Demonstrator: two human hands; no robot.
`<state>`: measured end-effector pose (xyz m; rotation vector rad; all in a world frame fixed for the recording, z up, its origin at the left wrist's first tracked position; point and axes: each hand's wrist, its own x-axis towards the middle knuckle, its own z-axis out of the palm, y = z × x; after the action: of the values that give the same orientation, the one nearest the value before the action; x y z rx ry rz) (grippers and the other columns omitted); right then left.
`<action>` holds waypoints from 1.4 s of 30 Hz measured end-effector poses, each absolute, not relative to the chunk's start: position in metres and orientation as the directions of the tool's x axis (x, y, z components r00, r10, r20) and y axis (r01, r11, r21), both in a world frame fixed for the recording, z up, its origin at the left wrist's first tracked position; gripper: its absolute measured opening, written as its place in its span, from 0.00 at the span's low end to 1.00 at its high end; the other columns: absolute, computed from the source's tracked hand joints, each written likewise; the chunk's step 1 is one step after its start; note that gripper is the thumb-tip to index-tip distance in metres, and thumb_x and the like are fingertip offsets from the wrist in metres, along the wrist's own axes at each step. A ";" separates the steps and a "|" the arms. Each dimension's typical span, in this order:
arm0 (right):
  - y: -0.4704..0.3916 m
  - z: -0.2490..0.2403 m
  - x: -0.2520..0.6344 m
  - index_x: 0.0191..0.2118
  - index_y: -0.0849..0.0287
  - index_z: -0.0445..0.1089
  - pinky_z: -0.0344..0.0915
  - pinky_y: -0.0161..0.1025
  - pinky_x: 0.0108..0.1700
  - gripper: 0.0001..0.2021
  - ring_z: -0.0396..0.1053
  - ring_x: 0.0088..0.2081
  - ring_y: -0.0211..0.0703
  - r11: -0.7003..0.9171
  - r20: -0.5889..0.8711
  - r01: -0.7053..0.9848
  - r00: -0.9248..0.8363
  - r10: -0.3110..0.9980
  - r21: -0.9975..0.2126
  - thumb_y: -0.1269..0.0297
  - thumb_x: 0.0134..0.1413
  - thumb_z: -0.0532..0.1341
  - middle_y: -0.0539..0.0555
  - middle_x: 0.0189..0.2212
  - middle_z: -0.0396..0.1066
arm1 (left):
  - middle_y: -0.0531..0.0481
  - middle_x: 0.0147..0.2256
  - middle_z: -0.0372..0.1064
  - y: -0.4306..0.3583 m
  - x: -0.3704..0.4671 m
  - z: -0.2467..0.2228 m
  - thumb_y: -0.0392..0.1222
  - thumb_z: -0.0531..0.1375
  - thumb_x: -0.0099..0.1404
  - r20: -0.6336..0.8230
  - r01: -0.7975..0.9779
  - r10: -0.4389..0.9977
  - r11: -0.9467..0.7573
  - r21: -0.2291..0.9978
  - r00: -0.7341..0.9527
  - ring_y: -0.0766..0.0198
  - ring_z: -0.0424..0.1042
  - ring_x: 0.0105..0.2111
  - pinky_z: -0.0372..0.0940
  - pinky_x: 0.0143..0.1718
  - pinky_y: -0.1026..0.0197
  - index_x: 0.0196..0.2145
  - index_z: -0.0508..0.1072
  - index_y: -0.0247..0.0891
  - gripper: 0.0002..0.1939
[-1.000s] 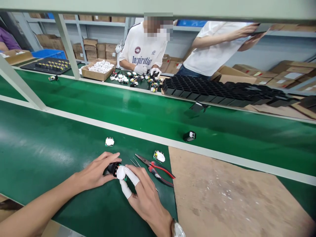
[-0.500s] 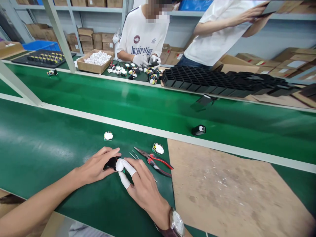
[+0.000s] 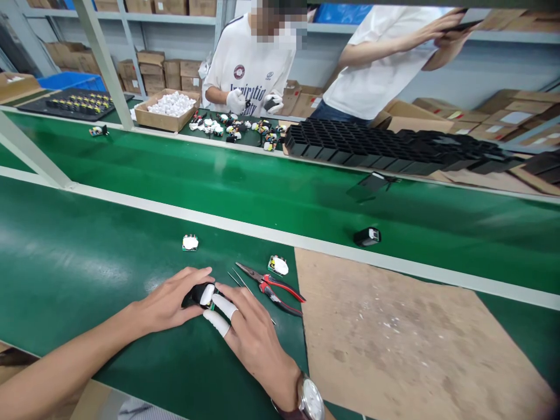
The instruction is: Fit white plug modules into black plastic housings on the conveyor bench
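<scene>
My left hand (image 3: 168, 300) is closed around a small black case (image 3: 191, 296). At the case's open end sits a circuit board with a white pad (image 3: 207, 294), gripped by my right hand (image 3: 249, 326), whose thumb and a finger wear white covers. The board is partly inside the case. Beyond my hands lie two more boards with white pads, one at the left (image 3: 190, 242) and one at the right (image 3: 279, 265). Red-handled pliers (image 3: 271, 287) and thin metal tweezers (image 3: 240, 280) rest just beyond my right hand.
A brown board (image 3: 411, 332) covers the right of the table. Past a white rail (image 3: 175, 214) runs a green belt (image 3: 262, 192) carrying a black case (image 3: 367, 236) and other parts. Opposite, a gloved co-worker (image 3: 249, 64) sits near a box of white pieces (image 3: 161, 121) and black cases (image 3: 371, 146).
The board has gone further into the black case, with my right fingers shifted slightly left. Parts on the belt have moved right. The co-worker's gloved hands have moved apart.
</scene>
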<state>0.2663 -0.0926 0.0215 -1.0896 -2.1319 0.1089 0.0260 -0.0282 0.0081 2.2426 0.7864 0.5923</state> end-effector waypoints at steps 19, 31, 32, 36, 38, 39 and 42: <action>-0.082 0.020 0.274 0.54 0.63 0.69 0.73 0.52 0.47 0.10 0.73 0.46 0.55 0.504 0.558 0.832 -0.311 0.769 -0.232 0.67 0.72 0.58 0.63 0.46 0.75 | 0.48 0.64 0.70 -0.026 0.025 0.008 0.35 0.59 0.74 0.154 0.389 0.739 -0.506 0.770 0.656 0.55 0.71 0.63 0.66 0.66 0.48 0.73 0.50 0.55 0.36; -0.086 0.015 0.284 0.41 0.59 0.70 0.68 0.44 0.38 0.14 0.69 0.36 0.48 0.473 0.493 0.877 -0.378 0.783 -0.078 0.83 0.55 0.55 0.58 0.40 0.72 | 0.49 0.53 0.78 -0.019 0.024 0.005 0.41 0.65 0.71 0.103 0.394 0.793 -0.406 0.825 0.600 0.57 0.78 0.53 0.71 0.58 0.52 0.66 0.61 0.48 0.30; -0.087 0.018 0.283 0.41 0.59 0.69 0.67 0.42 0.36 0.14 0.68 0.35 0.46 0.499 0.525 0.857 -0.368 0.767 -0.128 0.82 0.57 0.54 0.58 0.42 0.72 | 0.49 0.53 0.78 -0.019 0.023 0.005 0.41 0.66 0.71 0.095 0.397 0.790 -0.404 0.824 0.606 0.57 0.78 0.53 0.70 0.59 0.52 0.67 0.61 0.48 0.31; -0.089 0.026 0.278 0.37 0.58 0.68 0.63 0.42 0.33 0.11 0.67 0.34 0.46 0.569 0.578 0.805 -0.388 0.718 -0.167 0.81 0.60 0.54 0.59 0.41 0.71 | 0.50 0.54 0.79 -0.019 0.023 0.005 0.42 0.67 0.70 0.084 0.400 0.771 -0.416 0.817 0.631 0.57 0.78 0.55 0.70 0.60 0.53 0.67 0.61 0.48 0.32; -0.089 0.028 0.276 0.35 0.58 0.68 0.62 0.42 0.33 0.11 0.67 0.35 0.47 0.577 0.581 0.805 -0.407 0.705 -0.137 0.81 0.59 0.54 0.59 0.39 0.70 | 0.51 0.54 0.79 -0.019 0.023 0.004 0.43 0.68 0.70 0.089 0.399 0.767 -0.424 0.813 0.635 0.57 0.78 0.56 0.70 0.60 0.53 0.67 0.60 0.49 0.33; -0.089 0.029 0.276 0.35 0.58 0.68 0.62 0.42 0.33 0.11 0.66 0.34 0.47 0.575 0.582 0.809 -0.409 0.702 -0.125 0.81 0.60 0.54 0.58 0.39 0.70 | 0.51 0.54 0.79 -0.019 0.023 0.004 0.43 0.68 0.70 0.092 0.396 0.766 -0.427 0.813 0.636 0.57 0.78 0.55 0.70 0.60 0.53 0.67 0.60 0.49 0.33; -0.088 0.030 0.276 0.34 0.58 0.67 0.60 0.42 0.32 0.11 0.65 0.33 0.45 0.565 0.589 0.819 -0.408 0.697 -0.102 0.81 0.60 0.54 0.58 0.38 0.71 | 0.51 0.54 0.79 -0.020 0.023 0.003 0.43 0.68 0.70 0.103 0.381 0.762 -0.430 0.818 0.639 0.57 0.78 0.55 0.70 0.60 0.54 0.68 0.59 0.50 0.34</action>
<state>0.2760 -0.0879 0.0304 -1.2086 -2.2132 -0.2704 0.0227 -0.0196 0.0029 2.0523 0.8908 0.6006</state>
